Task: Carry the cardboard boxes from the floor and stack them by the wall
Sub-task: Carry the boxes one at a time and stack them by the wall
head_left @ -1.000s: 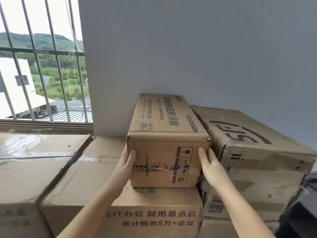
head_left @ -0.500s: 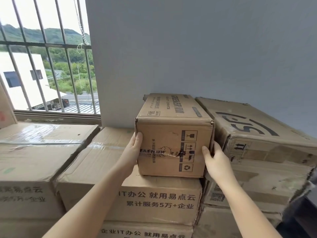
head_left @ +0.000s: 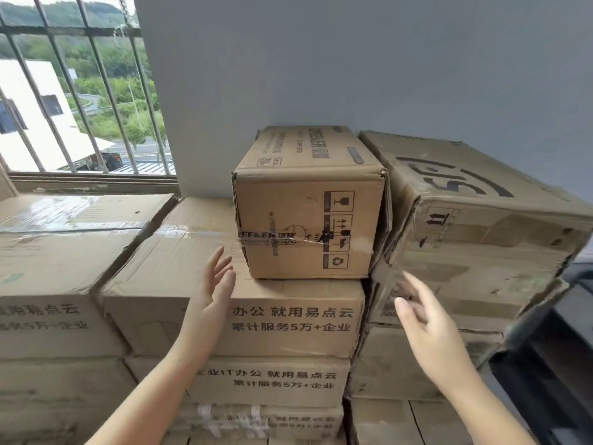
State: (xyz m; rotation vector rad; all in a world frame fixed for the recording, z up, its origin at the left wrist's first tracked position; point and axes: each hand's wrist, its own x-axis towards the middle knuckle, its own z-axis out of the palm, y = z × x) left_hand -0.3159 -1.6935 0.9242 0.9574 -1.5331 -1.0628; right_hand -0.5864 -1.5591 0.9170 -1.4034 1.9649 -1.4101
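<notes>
A grey wall (head_left: 353,59) backs the stacks, a barred window (head_left: 80,91) to its left. The small box (head_left: 308,216) sits atop the middle stack (head_left: 256,316), pushed against the wall and snug beside the worn box (head_left: 481,220) — likely for support. Left hand (head_left: 218,284) and right hand (head_left: 423,319) hover apart, fingers straight, holding nothing — the box stands free.

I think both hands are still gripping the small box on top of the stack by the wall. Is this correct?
Not quite. In the head view the small box sits on the stack by the wall, but the left hand and right hand are open and off it.
</notes>
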